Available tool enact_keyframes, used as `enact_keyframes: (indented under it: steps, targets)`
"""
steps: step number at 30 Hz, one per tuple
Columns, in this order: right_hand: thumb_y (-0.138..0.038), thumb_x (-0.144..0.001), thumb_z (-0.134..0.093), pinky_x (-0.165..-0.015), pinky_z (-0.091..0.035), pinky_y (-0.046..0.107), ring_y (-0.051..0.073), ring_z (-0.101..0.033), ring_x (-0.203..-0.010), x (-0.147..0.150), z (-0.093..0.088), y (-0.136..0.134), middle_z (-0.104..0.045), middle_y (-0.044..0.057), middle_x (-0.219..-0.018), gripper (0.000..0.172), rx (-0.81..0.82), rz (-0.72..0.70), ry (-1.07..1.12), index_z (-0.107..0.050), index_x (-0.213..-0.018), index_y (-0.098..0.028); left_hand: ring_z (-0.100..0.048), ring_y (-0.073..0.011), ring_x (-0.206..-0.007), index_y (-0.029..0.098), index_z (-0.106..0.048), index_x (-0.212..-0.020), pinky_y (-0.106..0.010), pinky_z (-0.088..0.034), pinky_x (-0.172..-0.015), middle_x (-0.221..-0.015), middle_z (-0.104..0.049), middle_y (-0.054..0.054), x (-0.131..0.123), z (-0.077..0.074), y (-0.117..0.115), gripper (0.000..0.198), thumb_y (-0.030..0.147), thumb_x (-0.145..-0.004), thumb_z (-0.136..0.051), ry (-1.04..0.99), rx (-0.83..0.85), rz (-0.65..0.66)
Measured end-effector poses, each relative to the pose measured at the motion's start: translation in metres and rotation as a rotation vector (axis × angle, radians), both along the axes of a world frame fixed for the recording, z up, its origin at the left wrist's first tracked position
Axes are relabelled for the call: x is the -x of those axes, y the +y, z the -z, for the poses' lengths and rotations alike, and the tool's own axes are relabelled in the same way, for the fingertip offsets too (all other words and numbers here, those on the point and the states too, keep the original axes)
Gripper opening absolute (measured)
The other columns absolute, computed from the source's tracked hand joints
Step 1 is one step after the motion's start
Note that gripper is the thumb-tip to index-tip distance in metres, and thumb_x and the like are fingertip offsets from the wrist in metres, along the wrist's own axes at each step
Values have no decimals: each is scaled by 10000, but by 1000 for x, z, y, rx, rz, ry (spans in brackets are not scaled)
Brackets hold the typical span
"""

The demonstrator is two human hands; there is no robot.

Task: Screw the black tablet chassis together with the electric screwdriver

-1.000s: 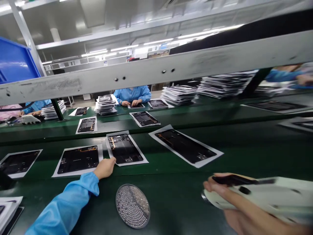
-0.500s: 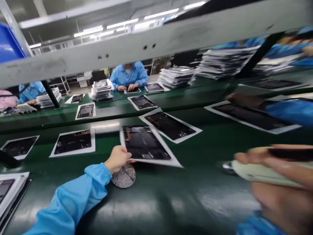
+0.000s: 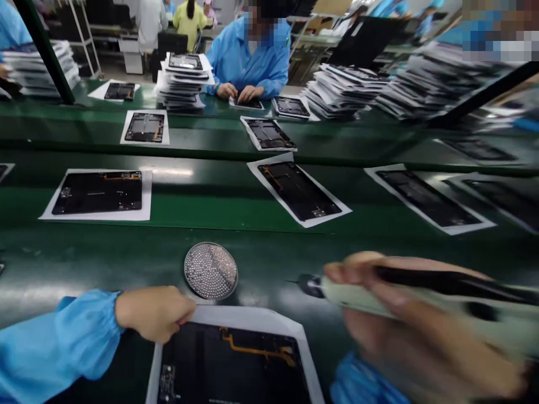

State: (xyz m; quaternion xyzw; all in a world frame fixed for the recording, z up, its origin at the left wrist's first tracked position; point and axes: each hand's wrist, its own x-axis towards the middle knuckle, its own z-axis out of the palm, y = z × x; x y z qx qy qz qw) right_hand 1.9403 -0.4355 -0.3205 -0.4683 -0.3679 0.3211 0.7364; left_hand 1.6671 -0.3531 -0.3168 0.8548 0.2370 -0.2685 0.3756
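My left hand (image 3: pixel 156 312) pinches the top left corner of a white sheet that carries a black tablet back panel (image 3: pixel 234 365), lying at the near edge of the green bench. My right hand (image 3: pixel 404 314) is wrapped round a pale electric screwdriver (image 3: pixel 379 295) whose tip points left, just above the panel's right corner; the hand is blurred. A round metal dish of small screws (image 3: pixel 210 270) sits just beyond the panel, between both hands.
More panels on white sheets lie on the green conveyor: one at left (image 3: pixel 99 193), one at centre (image 3: pixel 298 191), one at right (image 3: pixel 427 197). Across the line a person in a blue coat (image 3: pixel 248 59) works beside stacks of panels (image 3: pixel 182 81).
My left hand has pulled the panel off the conveyor, over the screw dish, down to the bench edge in front of me. The screwdriver has come in from the right towards it. The view has tilted down.
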Motion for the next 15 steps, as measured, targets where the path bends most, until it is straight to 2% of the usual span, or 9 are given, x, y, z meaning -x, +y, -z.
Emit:
enact_keyframes:
  steps: [3, 5, 6, 9, 15]
  targets:
    - [-181, -732, -753, -574, -491, 356, 189, -582, -666, 27, 22, 23, -633, 25, -755, 157, -73, -77, 22, -755, -874, -249, -603, -271, -758, 165, -610, -879, -345, -435, -602, -874, -648, -101, -13, 22, -23, 127, 135, -765, -658, -119, -534, 114]
    - [-150, -755, -714, -569, -491, 339, 170, -583, -661, 34, 46, 33, -620, 17, -778, 166, -72, -124, 44, -749, -889, -243, -577, -290, -788, 143, -623, -872, -395, -454, -647, -878, -624, -127, -24, 45, -36, 87, 158, -786, -634, -300, -771, 123]
    - [-145, -766, -702, -572, -493, 337, 164, -581, -659, 36, 57, 37, -609, 13, -781, 166, -65, -138, 50, -746, -894, -242, -562, -278, -774, 138, -624, -857, -391, -450, -645, -854, -608, -120, -28, 55, -41, 60, 155, -801, -612, -389, -829, 127]
    - [-143, -785, -687, -582, -492, 338, 164, -578, -664, 35, 73, 39, -590, 7, -765, 170, -29, -164, 41, -738, -908, -249, -512, -230, -694, 136, -608, -792, -353, -406, -593, -756, -552, -78, -37, 74, -49, 56, 130, -828, -565, -541, -847, 132]
    - [-123, -818, -648, -569, -478, 349, 181, -572, -667, 31, 62, 30, -596, 13, -734, 228, 10, -226, -19, -740, -960, -276, -472, -218, -684, 144, -566, -767, -350, -358, -584, -749, -517, -68, -43, 75, -54, 60, 150, -827, -566, -582, -764, 46]
